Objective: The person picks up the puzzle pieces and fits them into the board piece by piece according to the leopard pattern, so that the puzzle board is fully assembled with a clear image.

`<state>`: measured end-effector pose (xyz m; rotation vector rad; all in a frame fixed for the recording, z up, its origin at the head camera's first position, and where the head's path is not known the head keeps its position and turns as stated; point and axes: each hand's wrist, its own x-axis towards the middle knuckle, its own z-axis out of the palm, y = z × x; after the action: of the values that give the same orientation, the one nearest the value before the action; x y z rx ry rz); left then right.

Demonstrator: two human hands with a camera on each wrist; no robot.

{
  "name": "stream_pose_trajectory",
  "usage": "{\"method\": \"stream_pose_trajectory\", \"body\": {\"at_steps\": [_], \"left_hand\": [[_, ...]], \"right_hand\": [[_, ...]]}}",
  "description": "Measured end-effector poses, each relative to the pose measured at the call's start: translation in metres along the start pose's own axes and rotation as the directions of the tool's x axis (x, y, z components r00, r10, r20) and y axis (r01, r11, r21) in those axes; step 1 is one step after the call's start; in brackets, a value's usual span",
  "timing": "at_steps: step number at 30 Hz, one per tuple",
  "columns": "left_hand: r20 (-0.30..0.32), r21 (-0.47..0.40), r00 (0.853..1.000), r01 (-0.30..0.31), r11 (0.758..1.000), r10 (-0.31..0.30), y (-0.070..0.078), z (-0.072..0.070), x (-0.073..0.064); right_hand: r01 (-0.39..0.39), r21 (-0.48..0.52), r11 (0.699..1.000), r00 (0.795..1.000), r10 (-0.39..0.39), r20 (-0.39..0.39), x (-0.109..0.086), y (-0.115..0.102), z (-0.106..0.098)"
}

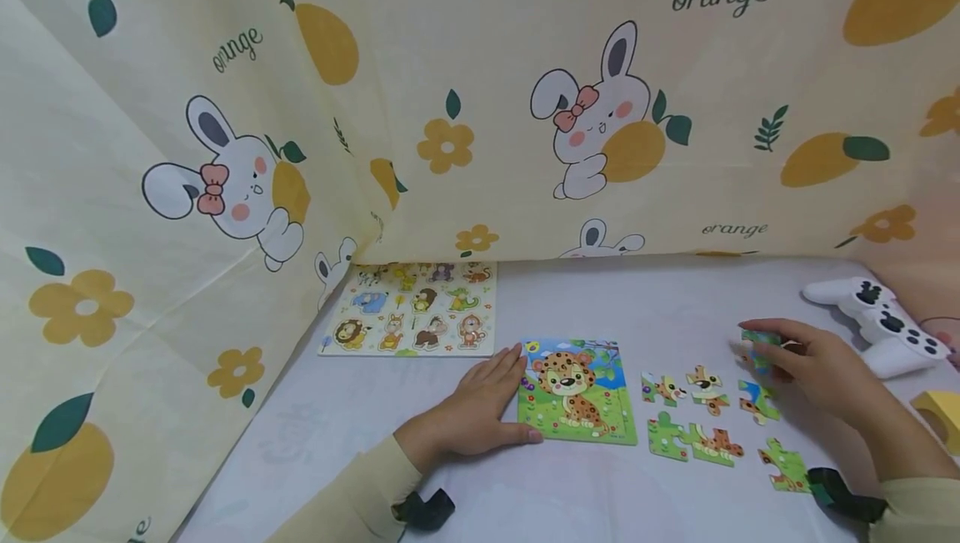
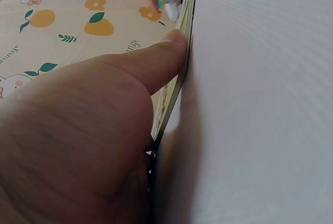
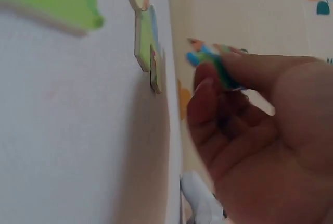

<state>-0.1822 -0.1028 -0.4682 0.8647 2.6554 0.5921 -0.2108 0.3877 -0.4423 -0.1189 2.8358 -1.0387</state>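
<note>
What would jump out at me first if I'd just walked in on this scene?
Probably the cream cloth printed with rabbits and orange fruit, which fills the top of the head view. Below it, a leopard picture lies on the white table, the left hand at its left edge. At the right, the right hand pinches at least one puzzle piece, near a white game controller.

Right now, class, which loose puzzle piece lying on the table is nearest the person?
The mostly green piece at the front right; the other loose pieces on the table all lie farther back.
</note>
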Motion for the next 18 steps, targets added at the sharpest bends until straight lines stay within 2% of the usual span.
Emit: {"method": "stream_pose_trajectory", "body": {"at_steps": [3, 6, 11, 18], "left_hand": [[0.001, -0.003, 1.000, 0.000, 1.000, 0.000, 0.000, 0.000, 0.000], [0.002, -0.006, 1.000, 0.000, 1.000, 0.000, 0.000, 0.000, -0.001], [0.001, -0.008, 1.000, -0.004, 1.000, 0.004, 0.000, 0.000, -0.001], [0.004, -0.009, 1.000, -0.003, 1.000, 0.003, 0.001, -0.001, -0.001]], "right_hand": [[0.042, 0.032, 0.999, 0.999, -0.041, -0.032, -0.001, -0.009, -0.001], [0.096, 0.048, 0.994, 0.991, -0.091, -0.098, -0.004, -0.022, 0.000], [0.125, 0.066, 0.990, 0.976, -0.110, -0.189, -0.008, -0.045, 0.007], [0.152, 0.157, 0.976, 0.979, -0.128, -0.157, -0.007, -0.072, 0.025]]}}
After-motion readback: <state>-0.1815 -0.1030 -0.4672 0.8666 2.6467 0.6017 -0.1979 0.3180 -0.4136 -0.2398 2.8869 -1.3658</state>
